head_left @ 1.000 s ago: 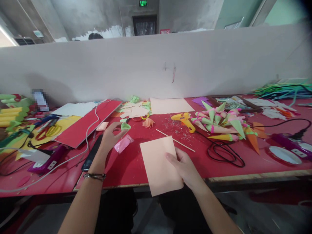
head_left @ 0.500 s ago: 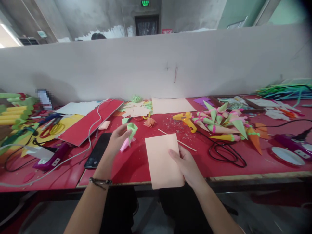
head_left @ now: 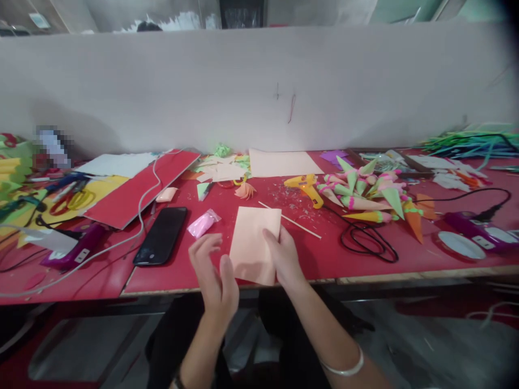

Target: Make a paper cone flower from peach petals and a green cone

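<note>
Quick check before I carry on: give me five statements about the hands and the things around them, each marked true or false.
1. The right hand holds the peach paper. True.
2. The yellow glue gun lies on the red tabletop. True.
3. The left hand grips a pair of scissors. False: its fingers are apart and nothing shows in it.
4. The black phone lies left of the pink packet. True.
5. The thin stick lies across the phone. False: it lies on the tabletop, by the far right corner of the peach paper.
</note>
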Available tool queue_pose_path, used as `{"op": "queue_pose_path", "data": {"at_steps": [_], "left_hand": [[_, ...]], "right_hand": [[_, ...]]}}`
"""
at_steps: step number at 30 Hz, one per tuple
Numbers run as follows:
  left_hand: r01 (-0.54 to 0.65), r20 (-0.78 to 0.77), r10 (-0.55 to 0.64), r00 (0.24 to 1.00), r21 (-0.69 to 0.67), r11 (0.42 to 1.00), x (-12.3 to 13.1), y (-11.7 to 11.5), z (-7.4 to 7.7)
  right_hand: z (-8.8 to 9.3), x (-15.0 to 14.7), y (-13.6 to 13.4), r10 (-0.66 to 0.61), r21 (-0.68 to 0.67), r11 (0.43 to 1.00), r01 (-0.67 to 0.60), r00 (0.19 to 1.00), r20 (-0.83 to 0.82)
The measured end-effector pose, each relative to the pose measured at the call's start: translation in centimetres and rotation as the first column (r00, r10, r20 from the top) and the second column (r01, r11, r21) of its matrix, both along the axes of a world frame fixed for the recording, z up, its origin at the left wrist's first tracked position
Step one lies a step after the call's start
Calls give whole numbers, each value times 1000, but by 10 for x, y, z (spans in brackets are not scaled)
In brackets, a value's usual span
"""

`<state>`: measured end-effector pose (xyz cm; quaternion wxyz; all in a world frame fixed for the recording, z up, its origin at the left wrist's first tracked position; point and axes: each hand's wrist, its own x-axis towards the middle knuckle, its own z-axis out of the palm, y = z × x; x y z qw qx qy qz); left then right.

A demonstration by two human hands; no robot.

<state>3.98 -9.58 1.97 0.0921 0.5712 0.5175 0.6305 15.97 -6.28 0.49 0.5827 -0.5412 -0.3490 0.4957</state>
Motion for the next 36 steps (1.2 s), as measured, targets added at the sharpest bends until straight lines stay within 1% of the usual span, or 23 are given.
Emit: {"op": "queue_pose_path", "data": {"at_steps": [1,2,3,4,5,7,8,9,10,11,16,20,22,25,29,32,36], "left_hand": [[95,-107,-105,989,-96,991,-4,-2,-1],[140,-139,-169,976,-196,971,-7,-1,-2],[170,-116,-206,972,-263,950,-11,3,-4],[240,-58,-277,959,-349,906,-13,8,-6],[317,45,-328,944,-411,855,-13,13,-8],[497,273,-416,868,-473,727,-10,20,-10],[560,349,-439,828,-484,673,-7,22,-11],[601,395,-454,799,-491,630,-5,22,-10],[624,420,-461,781,-500,601,-3,22,-9],[631,436,-457,775,-509,585,-3,22,-7],[656,522,-406,750,-509,557,-11,24,0],[657,546,-375,749,-540,526,-13,28,0],[643,536,-365,761,-551,532,-11,29,-1],[624,492,-387,780,-570,535,-9,31,-2],[629,428,-465,775,-591,505,-11,37,2],[626,384,-506,772,-599,500,-13,42,6],[642,411,-501,761,-584,496,-11,42,7]], "right_hand": [[0,0,0,24,7,1000,-24,999,-37],[1,0,-1,37,19,999,-36,997,-66],[1,2,-1,40,35,999,-37,995,-92],[2,4,-2,38,49,998,-32,993,-112],[3,6,-2,37,61,998,-29,991,-127],[4,10,-4,57,78,996,-46,988,-142],[4,11,-4,70,74,995,-60,987,-144],[5,11,-5,85,65,995,-76,986,-143],[5,11,-5,96,60,994,-89,986,-137],[5,11,-6,109,59,993,-102,986,-130],[9,11,-11,220,51,975,-215,969,-113],[10,10,-13,278,39,960,-276,952,-125],[9,10,-14,297,44,955,-294,946,-131],[7,9,-13,309,52,951,-304,940,-146],[7,11,-12,287,63,958,-280,944,-162],[9,12,-11,260,63,965,-253,952,-161],[9,13,-11,261,68,965,-254,955,-142]]}}
